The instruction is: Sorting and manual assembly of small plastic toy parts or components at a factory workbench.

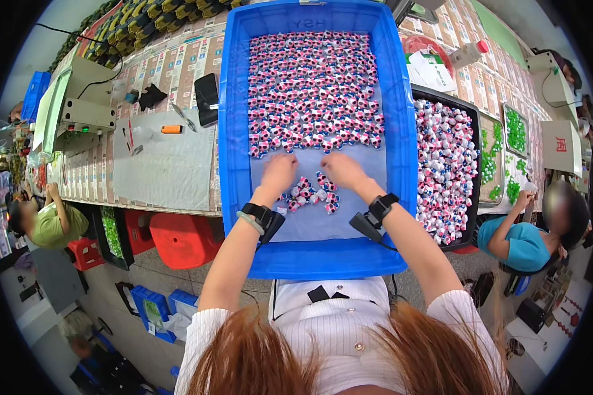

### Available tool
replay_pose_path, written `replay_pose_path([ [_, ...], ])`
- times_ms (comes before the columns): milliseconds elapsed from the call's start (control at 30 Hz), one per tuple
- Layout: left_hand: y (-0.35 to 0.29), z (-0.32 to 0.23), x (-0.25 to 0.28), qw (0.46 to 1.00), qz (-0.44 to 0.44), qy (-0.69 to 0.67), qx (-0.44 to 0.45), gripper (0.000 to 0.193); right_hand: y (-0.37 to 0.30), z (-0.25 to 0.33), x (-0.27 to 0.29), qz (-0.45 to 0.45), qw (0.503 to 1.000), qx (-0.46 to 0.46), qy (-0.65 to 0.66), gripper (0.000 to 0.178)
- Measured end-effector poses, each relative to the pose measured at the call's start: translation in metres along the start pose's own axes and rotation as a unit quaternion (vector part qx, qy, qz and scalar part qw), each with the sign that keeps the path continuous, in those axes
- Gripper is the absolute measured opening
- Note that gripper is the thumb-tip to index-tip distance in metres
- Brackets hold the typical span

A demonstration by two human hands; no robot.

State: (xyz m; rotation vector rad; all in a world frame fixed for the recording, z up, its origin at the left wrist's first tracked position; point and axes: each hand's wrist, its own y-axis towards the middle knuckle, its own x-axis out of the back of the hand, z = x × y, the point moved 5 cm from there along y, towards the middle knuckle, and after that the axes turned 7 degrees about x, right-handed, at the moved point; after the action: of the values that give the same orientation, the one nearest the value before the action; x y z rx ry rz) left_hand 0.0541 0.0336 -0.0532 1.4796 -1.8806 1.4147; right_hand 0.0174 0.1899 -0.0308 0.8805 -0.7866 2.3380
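Both my hands reach into a large blue plastic bin [236, 131]. In its far part, small white, pink and blue figurines with dark eye-like patches [313, 85] stand in close rows on a pale sheet [359, 220]. At the near edge of these rows my left hand [280, 170] has its fingers drawn together, with the fingertips turned inward. My right hand [342, 170] mirrors it a short way to the right, also closed. Whatever the fingertips hold is too small or hidden to make out. Between and below the hands lies a loose cluster of the same figurines [303, 194].
Right of the bin, a black tray [476, 131] is heaped with more figurines. Left on the table lie a phone [206, 99], an orange utility piece [172, 129] and a grey sheet [165, 164]. A red stool [184, 240] stands below. People sit at both sides; a white bottle [468, 54] stands far right.
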Motion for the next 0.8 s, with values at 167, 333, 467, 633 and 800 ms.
replay_pose_path([
  [167, 0.001, -0.02, 0.011, 0.989, -0.146, 0.015, -0.022, 0.013, 0.017, 0.004, -0.004, -0.098, 0.995, 0.017, -0.034, 0.018],
  [333, 0.008, -0.044, 0.02, 0.974, -0.215, -0.014, -0.068, 0.023, 0.012, -0.004, 0.001, -0.094, 0.995, -0.002, -0.022, 0.019],
  [467, 0.02, -0.044, 0.012, 0.98, -0.198, -0.035, -0.015, 0.022, 0.007, -0.004, 0.007, -0.141, 0.99, 0.005, -0.008, 0.019],
  [633, 0.02, -0.038, -0.001, 0.979, -0.187, -0.078, 0.027, 0.024, 0.003, 0.001, 0.001, -0.106, 0.994, -0.025, 0.003, 0.018],
  [800, 0.015, -0.04, -0.003, 0.97, -0.232, -0.073, 0.016, 0.03, 0.001, -0.002, -0.007, -0.111, 0.993, -0.027, 0.002, 0.016],
])
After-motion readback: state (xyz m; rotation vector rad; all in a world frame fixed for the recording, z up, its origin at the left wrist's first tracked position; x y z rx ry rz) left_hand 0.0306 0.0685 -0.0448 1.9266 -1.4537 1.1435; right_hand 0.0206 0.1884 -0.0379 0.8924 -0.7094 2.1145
